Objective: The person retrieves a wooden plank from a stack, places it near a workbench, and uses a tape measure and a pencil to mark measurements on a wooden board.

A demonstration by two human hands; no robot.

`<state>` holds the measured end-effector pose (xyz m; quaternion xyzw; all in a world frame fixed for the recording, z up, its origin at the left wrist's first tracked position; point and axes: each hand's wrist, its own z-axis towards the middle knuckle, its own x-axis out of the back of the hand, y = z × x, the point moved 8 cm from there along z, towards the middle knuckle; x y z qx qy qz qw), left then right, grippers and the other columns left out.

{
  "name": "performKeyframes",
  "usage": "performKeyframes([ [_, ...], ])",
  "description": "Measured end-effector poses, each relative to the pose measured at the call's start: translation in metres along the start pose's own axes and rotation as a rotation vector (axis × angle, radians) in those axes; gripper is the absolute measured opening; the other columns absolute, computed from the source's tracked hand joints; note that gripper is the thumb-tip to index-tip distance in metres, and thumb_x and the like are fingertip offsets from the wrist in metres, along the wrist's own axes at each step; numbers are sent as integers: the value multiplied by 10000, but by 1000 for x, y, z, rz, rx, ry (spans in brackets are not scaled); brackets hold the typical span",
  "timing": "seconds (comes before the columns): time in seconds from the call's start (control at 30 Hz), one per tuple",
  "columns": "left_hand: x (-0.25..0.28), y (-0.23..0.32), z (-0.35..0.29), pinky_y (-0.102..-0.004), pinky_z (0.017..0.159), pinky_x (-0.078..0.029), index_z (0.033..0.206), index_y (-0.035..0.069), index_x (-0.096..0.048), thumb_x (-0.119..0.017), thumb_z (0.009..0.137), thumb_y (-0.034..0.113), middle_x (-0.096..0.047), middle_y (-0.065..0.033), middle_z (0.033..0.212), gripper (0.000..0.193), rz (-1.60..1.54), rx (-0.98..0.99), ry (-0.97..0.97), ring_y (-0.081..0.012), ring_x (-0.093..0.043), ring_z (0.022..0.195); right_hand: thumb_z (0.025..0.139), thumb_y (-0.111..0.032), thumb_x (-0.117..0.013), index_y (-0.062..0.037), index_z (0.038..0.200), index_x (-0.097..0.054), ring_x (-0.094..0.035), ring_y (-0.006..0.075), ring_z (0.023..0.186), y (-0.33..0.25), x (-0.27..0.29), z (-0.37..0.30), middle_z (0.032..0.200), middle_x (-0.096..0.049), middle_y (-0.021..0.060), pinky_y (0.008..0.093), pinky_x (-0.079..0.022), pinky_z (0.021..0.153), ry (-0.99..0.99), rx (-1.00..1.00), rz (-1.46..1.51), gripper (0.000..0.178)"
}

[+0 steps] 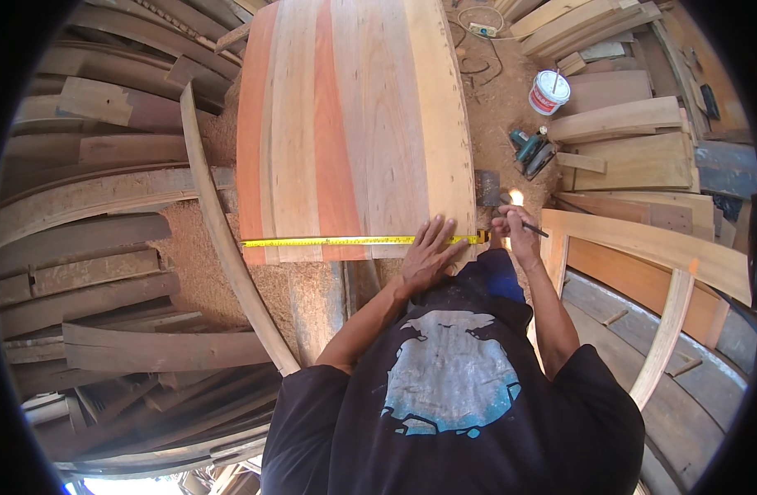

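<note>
A wide panel of joined boards [370, 124], striped pale, tan and reddish, lies in front of me. Across its near end stretches a yellow tape measure blade [329, 242], running from the left edge to its small dark case [482, 237] at the right edge. My left hand [429, 252] rests flat over the blade near that case, fingers spread. Beside the panel's right edge, my right hand [520, 239] is closed around a dark pencil or marker [535, 230]; which of the two I cannot tell. The pencil's thin end points left.
On the sawdust floor to the right stand a white and red bucket [549, 92] and a green power saw [531, 151]. A curved plank [222, 223] leans at the left. Stacked boards [106, 198] line both sides, and a wooden frame [643, 247] stands close at my right.
</note>
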<state>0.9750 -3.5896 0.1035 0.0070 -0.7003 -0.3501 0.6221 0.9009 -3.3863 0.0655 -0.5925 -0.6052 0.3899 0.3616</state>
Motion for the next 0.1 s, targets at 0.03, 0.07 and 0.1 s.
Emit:
performKeyframes([
  [0.03,-2,-1,1,-504,1197,-162,1379,255,-537,-638,823,253,-330,-166,1548,565,18,3,-13,-382,-232,1463,1010,-246,-482,-11,1055,-628,-640,119,710,9,11,7,823,-694,92,254,-527,685,3,1,0,280],
  [0.07,-4,-1,1,-491,1204,-151,1395,263,-523,-701,778,270,-318,-154,1558,642,37,6,-26,-368,-215,1471,1007,-246,-495,-56,1118,-620,-639,133,733,15,14,14,846,-699,68,266,-526,713,-63,72,-226,253],
  [0.1,-5,-2,1,-488,1207,-139,1398,263,-520,-717,763,271,-315,-155,1560,666,33,-9,2,-371,-217,1469,1004,-246,-508,-101,1182,-612,-639,147,757,30,20,21,869,-705,43,277,-525,741,-127,143,-452,252],
])
